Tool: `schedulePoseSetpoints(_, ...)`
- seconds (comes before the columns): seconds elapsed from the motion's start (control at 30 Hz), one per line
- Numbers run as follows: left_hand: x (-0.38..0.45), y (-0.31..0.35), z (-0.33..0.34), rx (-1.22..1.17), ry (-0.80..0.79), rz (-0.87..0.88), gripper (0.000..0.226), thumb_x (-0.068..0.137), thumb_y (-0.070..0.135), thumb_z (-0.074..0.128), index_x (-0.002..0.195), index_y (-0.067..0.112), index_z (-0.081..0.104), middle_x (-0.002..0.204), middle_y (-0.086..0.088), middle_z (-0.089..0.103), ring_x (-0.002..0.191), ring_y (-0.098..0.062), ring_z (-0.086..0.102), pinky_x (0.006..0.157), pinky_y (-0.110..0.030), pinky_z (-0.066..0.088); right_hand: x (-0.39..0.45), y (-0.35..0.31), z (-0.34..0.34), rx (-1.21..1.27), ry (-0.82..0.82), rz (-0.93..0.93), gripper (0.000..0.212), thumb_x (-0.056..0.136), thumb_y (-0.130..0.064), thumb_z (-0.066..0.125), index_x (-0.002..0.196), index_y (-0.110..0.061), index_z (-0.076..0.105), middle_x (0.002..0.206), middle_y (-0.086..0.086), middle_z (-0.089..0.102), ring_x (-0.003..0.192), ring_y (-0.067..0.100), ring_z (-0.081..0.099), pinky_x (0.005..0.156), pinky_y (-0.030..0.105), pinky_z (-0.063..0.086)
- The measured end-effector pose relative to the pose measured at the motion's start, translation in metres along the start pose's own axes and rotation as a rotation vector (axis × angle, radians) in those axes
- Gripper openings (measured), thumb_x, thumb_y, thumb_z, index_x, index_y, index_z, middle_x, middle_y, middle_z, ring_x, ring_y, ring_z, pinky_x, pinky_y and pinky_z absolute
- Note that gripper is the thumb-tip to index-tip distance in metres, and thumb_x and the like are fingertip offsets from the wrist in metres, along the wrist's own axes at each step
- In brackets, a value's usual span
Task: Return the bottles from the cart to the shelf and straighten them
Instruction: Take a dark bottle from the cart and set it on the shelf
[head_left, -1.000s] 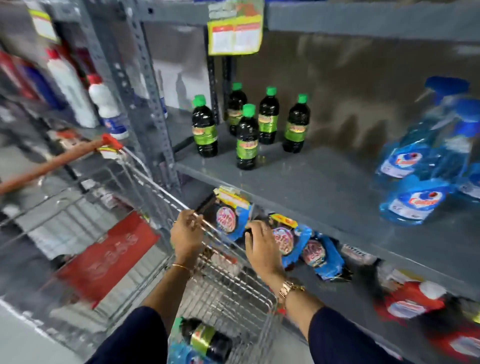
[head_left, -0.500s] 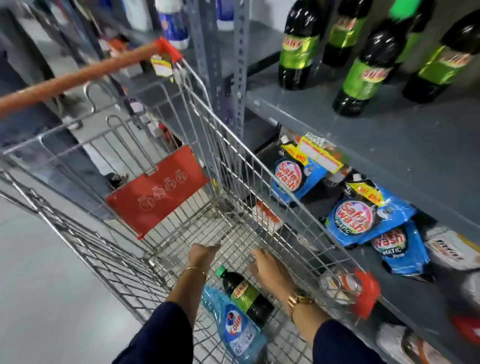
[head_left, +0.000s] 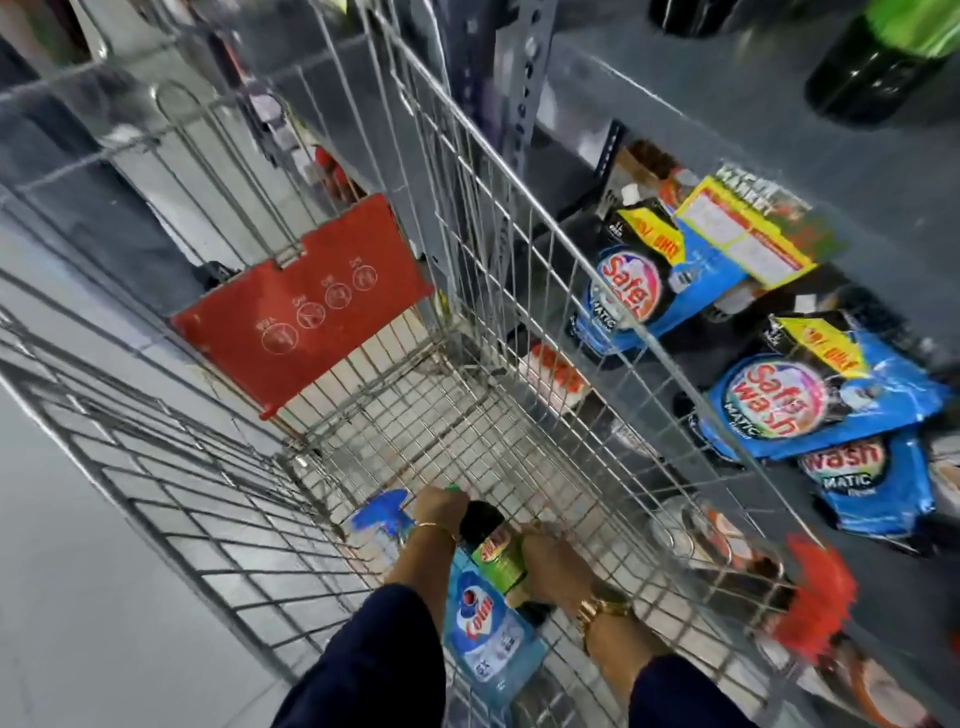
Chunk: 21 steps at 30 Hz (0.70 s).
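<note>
1. Head view, the cart: the wire cart (head_left: 519, 291) fills the middle of the picture, with its red seat flap (head_left: 306, 306) at about 10 o'clock from the centre. Half a second ago the camera was further back; now it leans deeper into the basket, so the person is bending down.

2. Head view, the hands: both are low in the basket, near 6 o'clock. The left hand (head_left: 441, 506) now closes over the neck of the dark bottle (head_left: 493, 551), just below its green cap. A moment ago this hand was only beside the bottle, not yet on it. The right hand (head_left: 553, 566) lies against the side of the green label, fingers curled around the body. I judge that both hands hold the bottle, but how tightly I cannot tell, because of blur.

3. Head view, other bottle: a blue spray bottle (head_left: 488, 634) lies flat on the cart floor, touching the dark one at its 7 o'clock side. Nobody holds it.

4. Head view, the shelf: the shelf (head_left: 727, 130) is at 1 o'clock, with the bottom of one standing dark bottle (head_left: 872, 73) visible. Blue detergent pouches (head_left: 779, 405) lie on the level below.

5. Meaning for the task: the grasp looks complete, so lifting toward the shelf is probably next. The blue bottle remains to be returned.
</note>
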<state>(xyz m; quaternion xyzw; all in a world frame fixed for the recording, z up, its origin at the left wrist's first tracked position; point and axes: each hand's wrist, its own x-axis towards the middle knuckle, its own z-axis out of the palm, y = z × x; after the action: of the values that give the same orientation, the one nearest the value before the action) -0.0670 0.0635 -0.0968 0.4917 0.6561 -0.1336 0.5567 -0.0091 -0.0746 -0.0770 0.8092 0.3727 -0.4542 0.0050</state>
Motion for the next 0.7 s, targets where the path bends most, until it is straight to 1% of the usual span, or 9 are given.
schedulePoseSetpoints(0.13, -0.02, 0.016, -0.006, 0.022, 0.128, 0.059, 0.038, 0.082, 0.016, 0.066, 0.103, -0.015, 0.06, 0.112, -0.028, 0.065, 0.106, -0.037, 0.062, 0.086, -0.039, 0.051, -0.006, -0.003, -0.01, 0.038, 0.062, 0.023, 0.038, 0.078, -0.008, 0.071, 0.113, -0.002, 0.056, 0.118, 0.016, 0.063, 0.108, 0.03, 0.06, 0.093, 0.039, 0.051)
schedulePoseSetpoints(0.23, -0.036, 0.038, -0.012, -0.053, 0.173, 0.128, 0.036, 0.077, 0.016, 0.069, 0.095, -0.015, 0.062, 0.099, -0.028, 0.067, 0.096, -0.037, 0.065, 0.075, -0.04, 0.052, -0.016, -0.009, -0.028, 0.09, 0.137, 0.014, 0.036, 0.078, -0.011, 0.07, 0.111, -0.004, 0.057, 0.115, 0.015, 0.064, 0.104, 0.03, 0.063, 0.09, 0.042, 0.054)
schedulePoseSetpoints(0.33, -0.068, 0.069, -0.027, -0.07, 0.196, 0.256, 0.034, 0.075, 0.024, 0.067, 0.085, -0.009, 0.062, 0.081, -0.021, 0.059, 0.077, -0.033, 0.059, 0.064, -0.036, 0.046, -0.032, -0.018, -0.059, 0.198, 0.234, -0.005, 0.043, 0.073, -0.015, 0.077, 0.11, -0.008, 0.058, 0.111, 0.01, 0.067, 0.098, 0.024, 0.066, 0.084, 0.033, 0.057)
schedulePoseSetpoints(0.37, -0.079, 0.082, -0.031, -0.064, 0.201, 0.301, 0.034, 0.076, 0.026, 0.066, 0.084, -0.007, 0.062, 0.08, -0.018, 0.058, 0.075, -0.031, 0.057, 0.065, -0.036, 0.046, -0.039, -0.021, -0.07, 0.233, 0.287, -0.024, 0.04, 0.072, -0.015, 0.077, 0.108, -0.01, 0.059, 0.108, 0.008, 0.069, 0.096, 0.022, 0.067, 0.079, 0.028, 0.057)
schedulePoseSetpoints(0.43, -0.112, 0.112, -0.04, -0.038, 0.187, 0.396, 0.034, 0.078, 0.028, 0.063, 0.085, -0.005, 0.062, 0.085, -0.017, 0.058, 0.078, -0.03, 0.056, 0.068, -0.035, 0.045, -0.056, -0.027, -0.094, 0.284, 0.403, -0.068, 0.035, 0.07, -0.018, 0.077, 0.102, -0.015, 0.062, 0.1, 0.005, 0.072, 0.089, 0.019, 0.069, 0.069, 0.022, 0.054)
schedulePoseSetpoints(0.53, -0.162, 0.156, -0.058, 0.064, 0.176, 0.547, 0.029, 0.079, 0.024, 0.059, 0.057, 0.006, 0.05, 0.083, -0.015, 0.057, 0.075, -0.028, 0.053, 0.065, -0.031, 0.04, -0.086, -0.031, -0.125, 0.407, 0.573, -0.144, 0.043, 0.057, -0.033, 0.078, 0.096, -0.019, 0.064, 0.089, 0.0, 0.074, 0.076, 0.011, 0.069, 0.066, 0.025, 0.058)
schedulePoseSetpoints(0.57, -0.177, 0.17, -0.064, 0.11, 0.182, 0.583, 0.03, 0.078, 0.023, 0.06, 0.055, 0.008, 0.047, 0.081, -0.014, 0.057, 0.074, -0.028, 0.053, 0.065, -0.03, 0.038, -0.092, -0.033, -0.133, 0.433, 0.623, -0.16, 0.046, 0.056, -0.035, 0.079, 0.096, -0.02, 0.064, 0.088, -0.002, 0.075, 0.075, 0.008, 0.068, 0.067, 0.025, 0.059)
schedulePoseSetpoints(0.63, -0.213, 0.2, -0.072, 0.174, 0.189, 0.666, 0.025, 0.075, 0.025, 0.065, 0.064, 0.005, 0.055, 0.08, -0.011, 0.058, 0.074, -0.026, 0.054, 0.065, -0.028, 0.039, -0.107, -0.036, -0.153, 0.468, 0.739, -0.191, 0.048, 0.055, -0.037, 0.08, 0.097, -0.02, 0.064, 0.089, -0.002, 0.075, 0.077, 0.008, 0.069, 0.067, 0.024, 0.058)
schedulePoseSetpoints(0.7, -0.253, 0.225, -0.074, 0.215, 0.214, 0.765, 0.03, 0.07, 0.03, 0.071, 0.084, 0.006, 0.064, 0.085, -0.01, 0.061, 0.079, -0.026, 0.058, 0.068, -0.027, 0.044, -0.127, -0.04, -0.177, 0.499, 0.845, -0.197, 0.049, 0.055, -0.039, 0.082, 0.095, -0.017, 0.065, 0.09, 0.001, 0.075, 0.082, 0.014, 0.069, 0.07, 0.028, 0.057)
